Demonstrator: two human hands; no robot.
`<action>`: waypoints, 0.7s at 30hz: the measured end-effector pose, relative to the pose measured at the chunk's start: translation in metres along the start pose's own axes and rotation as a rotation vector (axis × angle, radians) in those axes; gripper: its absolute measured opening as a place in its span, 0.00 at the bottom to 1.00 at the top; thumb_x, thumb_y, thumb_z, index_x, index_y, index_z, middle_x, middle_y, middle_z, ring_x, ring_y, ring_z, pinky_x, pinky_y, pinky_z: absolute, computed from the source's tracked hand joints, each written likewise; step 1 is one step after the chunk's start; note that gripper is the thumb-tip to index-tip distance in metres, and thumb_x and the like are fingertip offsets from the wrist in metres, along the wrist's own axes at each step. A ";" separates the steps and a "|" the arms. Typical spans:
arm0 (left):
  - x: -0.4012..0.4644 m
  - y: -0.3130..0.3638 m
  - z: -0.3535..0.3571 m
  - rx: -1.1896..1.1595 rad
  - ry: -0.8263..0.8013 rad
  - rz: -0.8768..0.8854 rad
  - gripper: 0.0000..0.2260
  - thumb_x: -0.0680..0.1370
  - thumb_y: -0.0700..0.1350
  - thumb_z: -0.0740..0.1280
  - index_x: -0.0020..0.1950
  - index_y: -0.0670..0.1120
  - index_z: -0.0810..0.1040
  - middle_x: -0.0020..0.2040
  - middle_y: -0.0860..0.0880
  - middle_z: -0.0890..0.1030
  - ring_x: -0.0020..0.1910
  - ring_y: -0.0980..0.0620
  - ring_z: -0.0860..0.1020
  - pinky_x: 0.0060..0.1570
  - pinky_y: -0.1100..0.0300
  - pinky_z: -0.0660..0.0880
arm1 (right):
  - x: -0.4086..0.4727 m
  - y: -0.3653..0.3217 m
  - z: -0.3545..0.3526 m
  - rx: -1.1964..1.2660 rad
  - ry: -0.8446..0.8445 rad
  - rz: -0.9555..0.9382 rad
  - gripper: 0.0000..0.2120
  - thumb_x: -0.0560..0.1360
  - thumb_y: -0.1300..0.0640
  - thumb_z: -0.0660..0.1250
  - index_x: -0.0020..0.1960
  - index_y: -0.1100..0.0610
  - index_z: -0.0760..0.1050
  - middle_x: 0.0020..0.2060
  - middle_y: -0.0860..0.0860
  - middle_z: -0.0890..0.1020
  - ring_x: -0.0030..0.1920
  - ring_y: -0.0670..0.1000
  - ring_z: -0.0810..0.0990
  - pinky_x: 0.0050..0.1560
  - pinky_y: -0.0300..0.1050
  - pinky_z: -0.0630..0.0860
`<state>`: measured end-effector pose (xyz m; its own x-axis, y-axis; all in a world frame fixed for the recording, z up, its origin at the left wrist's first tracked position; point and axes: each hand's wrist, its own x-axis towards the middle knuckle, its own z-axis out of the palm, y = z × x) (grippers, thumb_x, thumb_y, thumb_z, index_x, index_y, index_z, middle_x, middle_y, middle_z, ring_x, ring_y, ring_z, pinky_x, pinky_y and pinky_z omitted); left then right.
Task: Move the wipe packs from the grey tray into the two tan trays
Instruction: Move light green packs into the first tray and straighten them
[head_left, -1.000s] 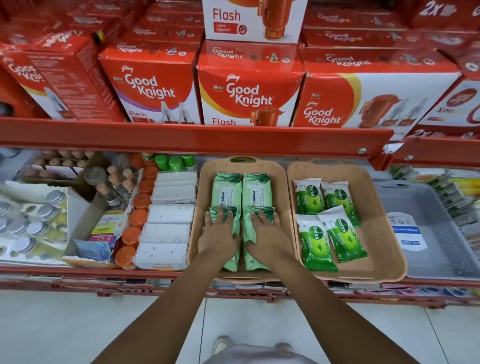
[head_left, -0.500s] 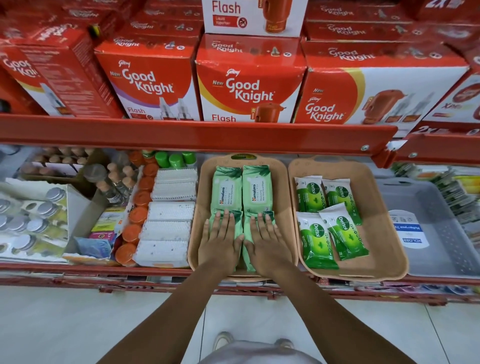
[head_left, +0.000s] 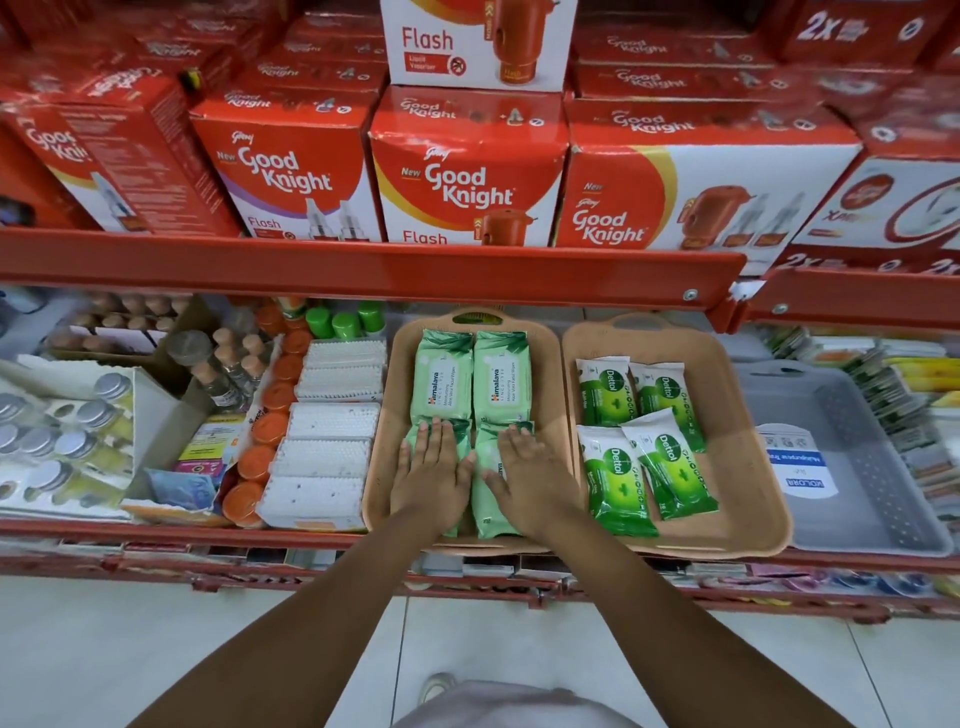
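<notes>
Two tan trays sit side by side on the lower shelf. The left tan tray (head_left: 383, 431) holds pale green Himalaya wipe packs (head_left: 470, 376), two at the back and two at the front. My left hand (head_left: 434, 470) lies flat on the front left pack, and my right hand (head_left: 530, 475) lies flat on the front right pack (head_left: 488, 514). Both hands have fingers spread. The right tan tray (head_left: 748, 467) holds several bright green Dettol wipe packs (head_left: 644, 441). The grey tray (head_left: 872, 499), right of the tan trays, holds one white and blue pack (head_left: 797, 462).
A red shelf rail (head_left: 363, 273) overhangs the trays, with Good Knight boxes (head_left: 467, 166) above it. Left of the tan trays lie white cotton bud boxes (head_left: 327, 441), orange-capped bottles (head_left: 270, 421) and jars. Small packets (head_left: 904, 395) crowd the shelf at far right.
Both hands have flattened and spread on the front Himalaya packs and slid slightly toward me. The packs stay in place.
</notes>
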<state>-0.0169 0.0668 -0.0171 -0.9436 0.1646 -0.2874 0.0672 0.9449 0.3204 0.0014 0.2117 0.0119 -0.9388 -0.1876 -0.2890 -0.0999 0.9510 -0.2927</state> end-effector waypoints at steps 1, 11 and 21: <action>-0.003 0.009 -0.001 -0.015 0.079 0.030 0.27 0.80 0.56 0.40 0.75 0.43 0.39 0.77 0.46 0.40 0.74 0.52 0.36 0.71 0.53 0.34 | -0.008 0.007 -0.010 0.020 0.090 -0.002 0.28 0.82 0.46 0.46 0.78 0.59 0.49 0.78 0.55 0.54 0.78 0.52 0.50 0.76 0.45 0.48; -0.004 0.155 0.014 0.072 0.149 0.464 0.26 0.81 0.49 0.47 0.76 0.43 0.42 0.77 0.45 0.42 0.75 0.49 0.41 0.70 0.56 0.31 | -0.050 0.142 -0.051 0.004 0.206 0.230 0.25 0.81 0.57 0.52 0.77 0.56 0.53 0.77 0.54 0.58 0.76 0.53 0.58 0.72 0.52 0.66; 0.011 0.192 0.050 0.381 -0.312 0.266 0.28 0.82 0.50 0.48 0.75 0.44 0.36 0.76 0.47 0.36 0.75 0.50 0.39 0.72 0.54 0.41 | -0.046 0.184 -0.039 -0.028 -0.010 0.208 0.29 0.81 0.62 0.49 0.78 0.50 0.43 0.79 0.46 0.44 0.78 0.49 0.49 0.66 0.47 0.69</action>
<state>0.0017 0.2637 -0.0039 -0.7413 0.4329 -0.5129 0.4573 0.8851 0.0862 0.0135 0.4047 0.0070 -0.9369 0.0109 -0.3493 0.0861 0.9759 -0.2004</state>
